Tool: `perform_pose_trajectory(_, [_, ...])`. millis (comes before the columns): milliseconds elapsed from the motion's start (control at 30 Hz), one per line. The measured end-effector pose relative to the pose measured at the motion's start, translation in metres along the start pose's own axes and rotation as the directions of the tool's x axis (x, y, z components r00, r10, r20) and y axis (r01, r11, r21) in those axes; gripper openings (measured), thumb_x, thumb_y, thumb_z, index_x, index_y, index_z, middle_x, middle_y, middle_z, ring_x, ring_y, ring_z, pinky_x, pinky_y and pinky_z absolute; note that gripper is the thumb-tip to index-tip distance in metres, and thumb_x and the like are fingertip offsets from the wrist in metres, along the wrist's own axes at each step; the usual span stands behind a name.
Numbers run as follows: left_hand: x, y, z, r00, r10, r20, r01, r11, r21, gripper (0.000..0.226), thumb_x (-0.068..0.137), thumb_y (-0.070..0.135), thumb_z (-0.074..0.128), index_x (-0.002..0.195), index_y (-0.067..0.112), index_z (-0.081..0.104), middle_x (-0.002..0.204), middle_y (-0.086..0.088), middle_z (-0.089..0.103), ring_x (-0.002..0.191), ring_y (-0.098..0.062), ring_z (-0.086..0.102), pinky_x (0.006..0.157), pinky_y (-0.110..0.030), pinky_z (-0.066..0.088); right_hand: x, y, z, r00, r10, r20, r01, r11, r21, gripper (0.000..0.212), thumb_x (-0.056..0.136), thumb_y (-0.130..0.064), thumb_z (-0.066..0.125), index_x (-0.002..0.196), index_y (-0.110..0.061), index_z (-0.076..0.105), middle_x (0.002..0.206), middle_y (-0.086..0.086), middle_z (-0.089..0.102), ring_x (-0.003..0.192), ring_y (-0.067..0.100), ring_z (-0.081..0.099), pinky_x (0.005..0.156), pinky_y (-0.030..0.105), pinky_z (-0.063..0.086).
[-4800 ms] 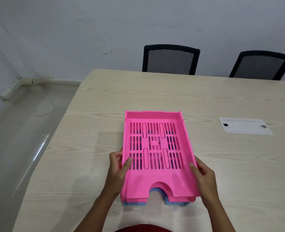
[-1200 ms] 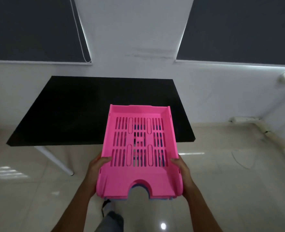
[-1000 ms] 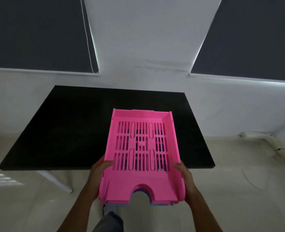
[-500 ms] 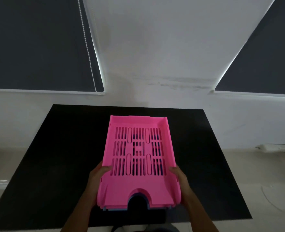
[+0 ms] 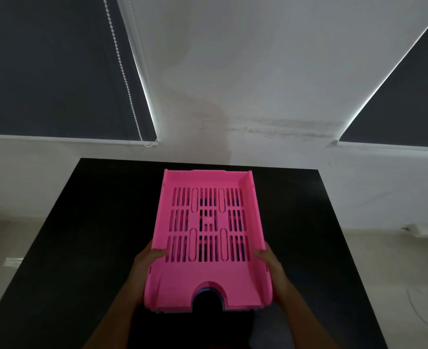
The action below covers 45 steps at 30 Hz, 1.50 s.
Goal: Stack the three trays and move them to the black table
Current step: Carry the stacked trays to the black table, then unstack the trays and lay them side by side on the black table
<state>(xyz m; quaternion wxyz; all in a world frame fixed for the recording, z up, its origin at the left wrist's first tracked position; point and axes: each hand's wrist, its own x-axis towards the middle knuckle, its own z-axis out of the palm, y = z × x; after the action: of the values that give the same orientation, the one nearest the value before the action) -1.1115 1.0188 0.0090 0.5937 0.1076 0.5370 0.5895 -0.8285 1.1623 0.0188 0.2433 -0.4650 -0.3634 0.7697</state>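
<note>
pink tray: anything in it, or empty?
Empty. The pink tray shows only its bare slotted floor; blue of a tray beneath shows through the slots. Both hands grip its sides.

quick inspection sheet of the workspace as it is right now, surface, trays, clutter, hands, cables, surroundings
surface: black table, matte, bare around the stack
job's things: pink tray on top of the stack, over the table; blue tray edge shows beneath; a third tray cannot be made out; resting or held just above, cannot tell
clutter: nothing seen
grippers: left hand and right hand grip the stack's long sides
cables: bead cord hanging by the left blind
surroundings: white wall, two dark blinds, pale floor
</note>
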Motion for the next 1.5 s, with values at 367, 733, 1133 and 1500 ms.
perform_pose_trajectory(367, [-0.019, 0.020, 0.034, 0.991, 0.135, -0.024, -0.134, 0.990, 0.043, 0.053, 0.087, 0.012, 0.056, 0.139, 0.020, 0.053, 0.120, -0.026, 0.063, 0.100, -0.042, 0.062, 0.092, -0.064, 0.048, -0.012, -0.018, 0.004, 0.981, -0.177, 0.084, 0.185, 0.977, -0.105, 0.055, 0.088, -0.018, 0.069, 0.139, -0.034, 0.055, 0.122, 0.008, 0.073, 0.108, 0.033, 0.072, 0.085, 0.045, 0.060])
perform_pose_trajectory(733, [-0.013, 0.034, 0.134, 0.954, 0.295, 0.045, -0.297, 0.922, 0.247, 0.052, 0.085, 0.031, 0.064, 0.136, 0.023, 0.056, 0.115, -0.013, 0.073, 0.097, -0.032, 0.072, 0.078, -0.049, 0.059, -0.036, -0.071, -0.066, 0.942, -0.335, 0.008, 0.330, 0.924, -0.195, 0.038, 0.098, -0.024, 0.053, 0.120, -0.052, 0.067, 0.110, -0.008, 0.077, 0.098, 0.015, 0.076, 0.066, 0.022, 0.061])
perform_pose_trajectory(1133, [0.037, -0.045, 0.268, 0.982, 0.117, 0.148, -0.174, 0.866, 0.469, 0.088, 0.070, 0.053, 0.068, 0.148, 0.024, 0.040, 0.149, -0.006, 0.050, 0.134, -0.028, 0.049, 0.111, -0.057, 0.038, -0.063, -0.088, -0.229, 0.903, -0.372, -0.216, 0.290, 0.896, -0.335, 0.040, 0.102, -0.019, 0.050, 0.123, -0.049, 0.068, 0.116, -0.005, 0.077, 0.098, 0.019, 0.076, 0.073, 0.032, 0.063])
perform_pose_trajectory(1500, [0.063, -0.098, 0.285, 0.994, -0.006, -0.105, 0.062, 0.844, 0.533, 0.080, 0.083, 0.035, 0.067, 0.153, 0.022, 0.030, 0.155, -0.005, 0.041, 0.137, -0.026, 0.044, 0.114, -0.052, 0.034, -0.029, -0.063, -0.258, 0.946, -0.229, -0.230, 0.114, 0.898, -0.426, 0.040, 0.103, -0.019, 0.047, 0.127, -0.046, 0.065, 0.110, -0.006, 0.078, 0.092, 0.018, 0.076, 0.079, 0.040, 0.062])
